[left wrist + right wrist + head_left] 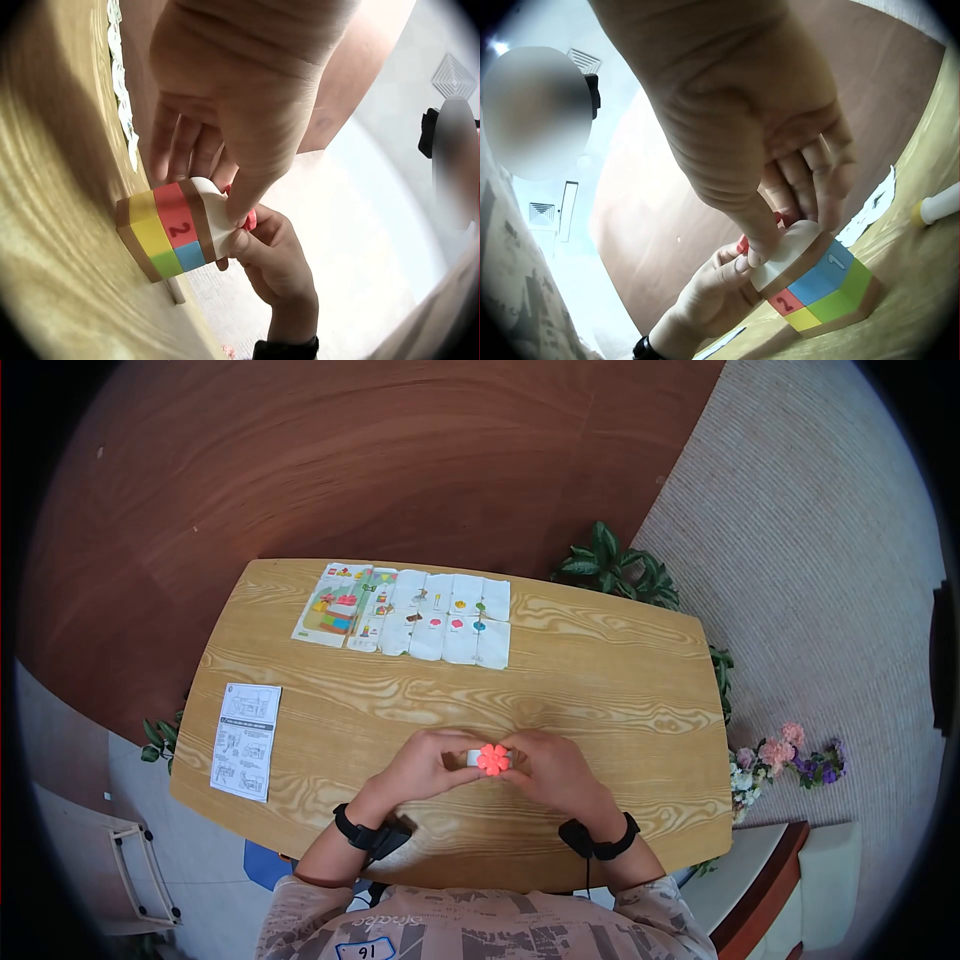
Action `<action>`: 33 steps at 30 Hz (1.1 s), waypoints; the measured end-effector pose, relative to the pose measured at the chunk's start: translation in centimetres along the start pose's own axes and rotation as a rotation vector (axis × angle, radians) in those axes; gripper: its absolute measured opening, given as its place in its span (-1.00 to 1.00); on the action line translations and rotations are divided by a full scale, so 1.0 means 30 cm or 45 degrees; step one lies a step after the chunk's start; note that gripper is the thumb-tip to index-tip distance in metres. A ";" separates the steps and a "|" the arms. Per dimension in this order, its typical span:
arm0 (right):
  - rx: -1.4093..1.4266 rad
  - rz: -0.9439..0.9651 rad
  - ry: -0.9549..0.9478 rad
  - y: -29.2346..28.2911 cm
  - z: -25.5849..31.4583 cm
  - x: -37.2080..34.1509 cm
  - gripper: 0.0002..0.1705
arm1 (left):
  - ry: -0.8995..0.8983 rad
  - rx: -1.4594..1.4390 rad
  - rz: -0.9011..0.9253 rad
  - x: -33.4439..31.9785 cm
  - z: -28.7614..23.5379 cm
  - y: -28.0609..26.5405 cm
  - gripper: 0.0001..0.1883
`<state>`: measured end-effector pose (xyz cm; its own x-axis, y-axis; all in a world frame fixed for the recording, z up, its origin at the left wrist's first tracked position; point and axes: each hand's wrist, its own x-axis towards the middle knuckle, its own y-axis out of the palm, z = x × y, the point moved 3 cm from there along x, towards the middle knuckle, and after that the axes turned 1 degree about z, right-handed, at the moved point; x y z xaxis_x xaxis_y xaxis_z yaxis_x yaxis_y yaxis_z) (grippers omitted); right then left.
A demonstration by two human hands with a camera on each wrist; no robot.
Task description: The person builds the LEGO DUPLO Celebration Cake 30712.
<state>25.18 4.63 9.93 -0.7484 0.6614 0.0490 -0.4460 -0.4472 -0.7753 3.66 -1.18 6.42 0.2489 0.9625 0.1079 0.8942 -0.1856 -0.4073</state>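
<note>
Between my two hands stands a stack of toy building bricks [174,219], brown at both ends of its coloured middle, with red, yellow, green and blue bricks numbered 1 and 2. A white brick [789,256] tops it, and a coral-red flower piece [494,759] sits above that. My left hand [425,765] grips the stack from the left, thumb at the white brick beside the flower. From the other side my right hand [550,768] holds it likewise, its thumb on the white brick. The stack's base is close over the wooden table [600,670].
An unfolded picture leaflet [430,615] lies along the table's far edge. A printed instruction sheet [246,742] is at the left. A white rod with a yellow end [939,206] shows beyond the stack. Plants [620,570] and flowers [785,755] stand past the right edge.
</note>
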 end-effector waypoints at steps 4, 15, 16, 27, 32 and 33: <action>-0.020 -0.025 -0.003 -0.007 -0.018 -0.013 -0.43 | -0.085 -0.107 0.009 0.000 -0.005 -0.001 -0.60; -0.455 0.142 0.183 0.029 -0.181 -0.077 0.03 | 0.071 0.351 0.062 0.006 0.004 -0.006 -0.31; -0.438 0.123 0.148 0.042 -0.177 -0.077 0.00 | 0.049 0.381 0.096 0.006 0.008 -0.001 -0.32; -0.287 0.041 -0.098 0.094 -0.121 -0.025 -0.38 | 0.074 0.512 0.106 0.001 0.038 0.007 -0.42; -0.345 0.046 0.105 0.067 -0.133 -0.048 -0.61 | 0.089 0.543 0.119 0.002 0.037 0.009 -0.43; -0.346 0.055 0.126 0.066 -0.145 -0.050 -0.64 | 0.062 0.535 0.135 0.002 0.034 0.008 -0.43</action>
<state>27.56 5.37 5.57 -0.7068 0.7064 -0.0392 -0.2567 -0.3077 -0.9162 3.53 -0.95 5.41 0.3573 0.9302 0.0839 0.6362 -0.1767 -0.7510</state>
